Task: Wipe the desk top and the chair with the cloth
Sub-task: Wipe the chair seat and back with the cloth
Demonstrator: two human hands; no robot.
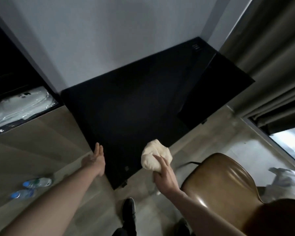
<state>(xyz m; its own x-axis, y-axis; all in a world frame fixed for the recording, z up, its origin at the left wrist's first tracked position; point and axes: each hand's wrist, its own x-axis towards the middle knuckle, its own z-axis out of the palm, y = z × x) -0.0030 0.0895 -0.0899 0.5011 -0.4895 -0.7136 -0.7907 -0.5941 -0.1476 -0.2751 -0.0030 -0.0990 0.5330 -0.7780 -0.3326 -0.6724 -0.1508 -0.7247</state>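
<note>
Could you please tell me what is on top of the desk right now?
The desk top looks bare. The cloth, bunched in the right hand, is at its near edge, hiding a small patch. The open left hand is at its corner.

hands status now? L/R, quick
Left hand: open, empty, at the near-left edge of the desk top.
Right hand: closed on the bunched cloth.

Bunched cloth held over a black table

The right hand (165, 178) grips a cream cloth (156, 157) above the table (126, 106) near edge; the left hand (94, 159), fingers (98, 149) spread, rests at its corner, brown chair (220, 181) alongside.
</note>
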